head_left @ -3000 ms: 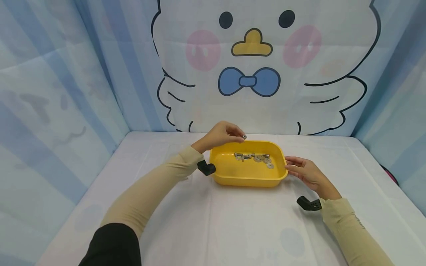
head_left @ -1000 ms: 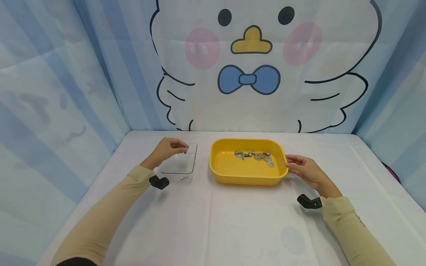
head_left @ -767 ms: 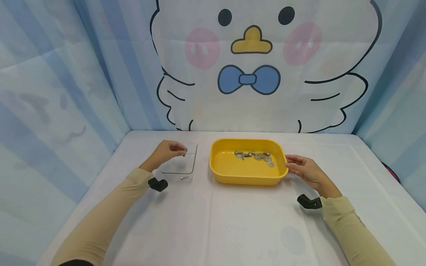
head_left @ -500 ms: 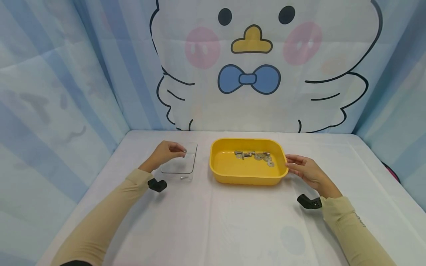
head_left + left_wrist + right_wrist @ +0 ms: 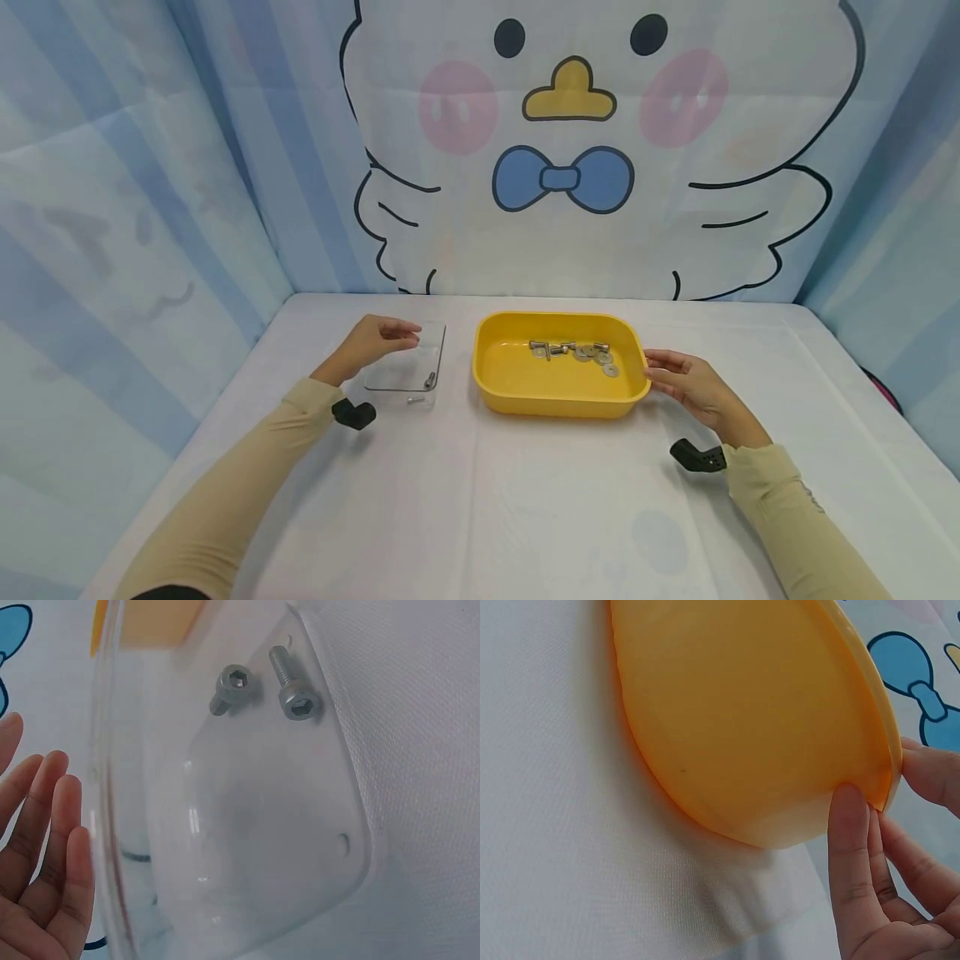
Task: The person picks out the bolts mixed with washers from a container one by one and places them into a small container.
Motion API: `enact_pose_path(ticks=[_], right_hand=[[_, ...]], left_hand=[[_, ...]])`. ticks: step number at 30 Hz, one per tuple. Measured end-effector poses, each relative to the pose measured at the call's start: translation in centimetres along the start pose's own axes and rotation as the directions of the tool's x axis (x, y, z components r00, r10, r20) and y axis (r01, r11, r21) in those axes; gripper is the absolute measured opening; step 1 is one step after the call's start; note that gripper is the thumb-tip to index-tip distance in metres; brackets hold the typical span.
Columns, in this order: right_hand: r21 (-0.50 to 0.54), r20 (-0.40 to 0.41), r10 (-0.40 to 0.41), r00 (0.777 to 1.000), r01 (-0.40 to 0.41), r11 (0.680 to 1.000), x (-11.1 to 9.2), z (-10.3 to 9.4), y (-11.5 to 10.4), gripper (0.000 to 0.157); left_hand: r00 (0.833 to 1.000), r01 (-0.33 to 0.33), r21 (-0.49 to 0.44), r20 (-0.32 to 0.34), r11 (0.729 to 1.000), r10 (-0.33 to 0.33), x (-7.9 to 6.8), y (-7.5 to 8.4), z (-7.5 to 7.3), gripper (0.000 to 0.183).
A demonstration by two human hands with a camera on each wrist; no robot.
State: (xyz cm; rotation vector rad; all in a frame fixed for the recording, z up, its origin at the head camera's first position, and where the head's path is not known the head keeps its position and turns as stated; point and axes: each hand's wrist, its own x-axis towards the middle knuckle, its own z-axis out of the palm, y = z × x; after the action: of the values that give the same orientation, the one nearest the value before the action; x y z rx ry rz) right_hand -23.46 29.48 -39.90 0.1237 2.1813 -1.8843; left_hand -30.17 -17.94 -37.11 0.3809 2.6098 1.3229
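My left hand [image 5: 372,342] hovers above a clear plastic box [image 5: 397,389] on the left of the table, holding nothing. In the left wrist view its fingers are spread and slightly bent beside the box wall. Two socket head bolts, one bolt [image 5: 234,684] tilted and the other bolt [image 5: 298,690] beside it, lie inside the box. My right hand [image 5: 693,390] grips the right end of a yellow tray [image 5: 555,407], thumb against its outer wall and fingers at the rim. Several bolts [image 5: 557,350] and flat washers [image 5: 611,370] lie in the tray.
A white cloth [image 5: 472,500] covers the table. Behind it hangs a curtain [image 5: 465,233] printed with a cartoon face, and blue curtains [image 5: 135,250] close off the sides. Black wrist cameras [image 5: 354,414] sit at both cuffs.
My left hand carried a bolt from above the tray leftward to the clear box and let it go. A second bolt now shows in the box. My right hand has stayed at the tray.
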Motion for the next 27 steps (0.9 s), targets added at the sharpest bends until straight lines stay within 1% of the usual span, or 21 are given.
enact_pose_path(ticks=[7,13,14,15,17,21,22,24,27], right_hand=[[0.007,0.006,-0.005,1.0,0.005,1.0,0.1,-0.1,0.1,0.072],[0.005,0.017,-0.019,1.0,0.019,1.0,0.2,-0.2,0.3,0.072],[0.007,0.019,-0.02,1.0,0.02,1.0,0.2,-0.2,0.3,0.071],[0.009,0.019,-0.021,1.0,0.02,1.0,0.2,-0.2,0.3,0.071],[0.008,0.019,-0.021,1.0,0.021,1.0,0.2,-0.2,0.3,0.071],[-0.003,0.017,-0.019,1.0,0.019,1.0,0.2,-0.2,0.3,0.072],[-0.004,0.016,-0.018,1.0,0.018,1.0,0.2,-0.2,0.2,0.073],[-0.003,0.015,-0.017,1.0,0.017,1.0,0.2,-0.2,0.2,0.074],[0.001,0.015,-0.017,1.0,0.017,1.0,0.2,-0.2,0.2,0.074]], left_hand=[[1.0,0.014,-0.016,0.019,1.0,-0.014,0.0,0.5,-0.2,0.041],[1.0,0.018,-0.013,0.024,1.0,-0.017,0.4,0.6,-0.5,0.043],[1.0,0.018,-0.014,0.025,1.0,-0.018,0.5,0.8,-0.6,0.043],[1.0,0.014,-0.014,0.026,1.0,-0.014,0.2,1.4,-0.7,0.042],[1.0,0.001,-0.019,0.024,1.0,0.0,0.3,1.8,-0.9,0.041],[1.0,-0.005,-0.023,0.014,1.0,0.005,0.6,2.8,-1.0,0.039],[1.0,-0.002,-0.025,0.01,1.0,0.003,1.1,2.6,-1.0,0.04],[1.0,0.004,-0.027,0.01,1.0,-0.004,1.3,3.1,-0.9,0.04],[1.0,-0.016,-0.033,0.014,0.999,0.016,1.5,3.9,-0.8,0.041]])
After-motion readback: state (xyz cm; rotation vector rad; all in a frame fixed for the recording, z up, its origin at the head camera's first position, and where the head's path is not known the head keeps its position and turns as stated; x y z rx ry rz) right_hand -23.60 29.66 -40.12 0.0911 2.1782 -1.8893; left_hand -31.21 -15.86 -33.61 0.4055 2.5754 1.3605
